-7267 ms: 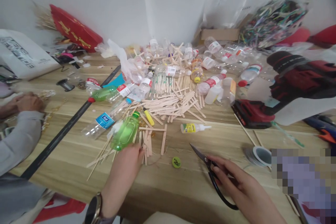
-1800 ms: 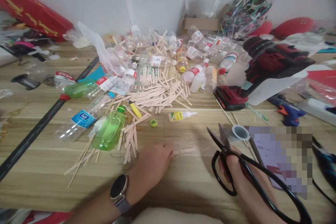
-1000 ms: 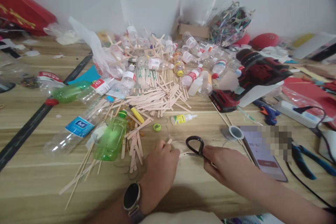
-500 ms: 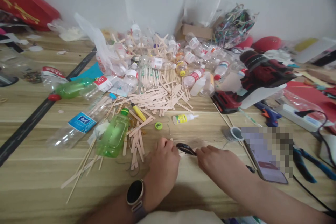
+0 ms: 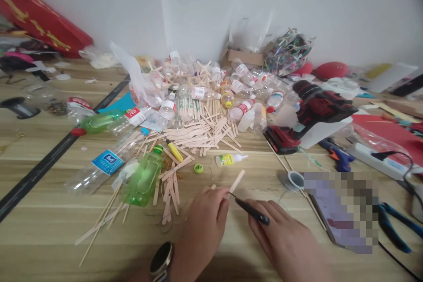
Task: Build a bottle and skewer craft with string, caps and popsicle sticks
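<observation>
Near the front middle of the table, my left hand point(image 5: 208, 213), with a watch on its wrist, pinches a flat wooden stick point(image 5: 237, 180) that points up and to the right. A black-handled tool point(image 5: 253, 211) with a thin tip is held in my right hand point(image 5: 280, 233). Its tip meets the stick beside my left fingertips. Beyond my hands lie a small glue bottle point(image 5: 229, 159) and a round green cap point(image 5: 198, 168). A yellow-handled tool point(image 5: 174, 151) rests by a pile of wooden sticks point(image 5: 198, 134).
A green bottle point(image 5: 143, 178) and a clear labelled bottle point(image 5: 99, 167) lie to the left. On the right are a red and black drill point(image 5: 317, 114), a wire spool point(image 5: 292, 180), a phone point(image 5: 333, 216), and pliers point(image 5: 395, 224). Many plastic bottles lie at the back.
The black-handled tool has turned, its handle now toward my right palm and its thin tip at the stick. More of the stick shows. The camera view has shifted slightly.
</observation>
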`<action>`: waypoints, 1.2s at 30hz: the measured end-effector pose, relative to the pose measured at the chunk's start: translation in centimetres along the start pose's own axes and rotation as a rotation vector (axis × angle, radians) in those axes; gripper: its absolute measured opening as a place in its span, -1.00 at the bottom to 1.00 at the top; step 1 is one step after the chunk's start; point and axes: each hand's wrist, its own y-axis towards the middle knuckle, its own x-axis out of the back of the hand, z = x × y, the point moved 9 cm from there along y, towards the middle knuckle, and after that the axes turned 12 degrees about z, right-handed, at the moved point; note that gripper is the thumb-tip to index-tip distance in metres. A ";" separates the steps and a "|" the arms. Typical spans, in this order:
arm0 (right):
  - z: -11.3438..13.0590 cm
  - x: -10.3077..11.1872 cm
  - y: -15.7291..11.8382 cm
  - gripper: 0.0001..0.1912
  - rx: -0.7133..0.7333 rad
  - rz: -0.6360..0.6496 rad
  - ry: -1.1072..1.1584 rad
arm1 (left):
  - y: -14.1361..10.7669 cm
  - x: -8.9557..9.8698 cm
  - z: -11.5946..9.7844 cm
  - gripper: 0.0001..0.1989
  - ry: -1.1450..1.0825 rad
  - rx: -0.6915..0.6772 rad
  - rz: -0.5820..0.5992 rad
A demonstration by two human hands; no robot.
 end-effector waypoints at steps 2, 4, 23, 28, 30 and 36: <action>-0.3 -0.2 -0.4 -0.71 0.007 -0.009 0.021 | 0.0 0.4 0.5 -0.76 -0.088 0.041 -0.024; -0.7 -0.5 -0.8 -0.72 0.004 -0.015 0.029 | -0.1 0.5 0.8 -0.78 -0.143 0.101 -0.014; -2.0 0.8 -0.9 -0.68 0.070 -0.186 0.172 | -0.8 0.1 -4.2 -0.69 0.498 -0.211 -0.207; -3.3 0.0 0.7 -0.67 -0.100 -0.047 0.664 | -1.8 1.1 -6.6 -0.67 0.753 -0.367 -0.389; -3.1 -0.6 1.4 -0.61 -0.120 0.038 0.831 | -1.8 1.4 -6.9 -0.67 0.778 -0.393 -0.402; -2.6 1.5 1.0 -0.73 0.054 -0.198 0.373 | -1.8 1.9 -5.7 -0.68 0.644 -0.321 -0.394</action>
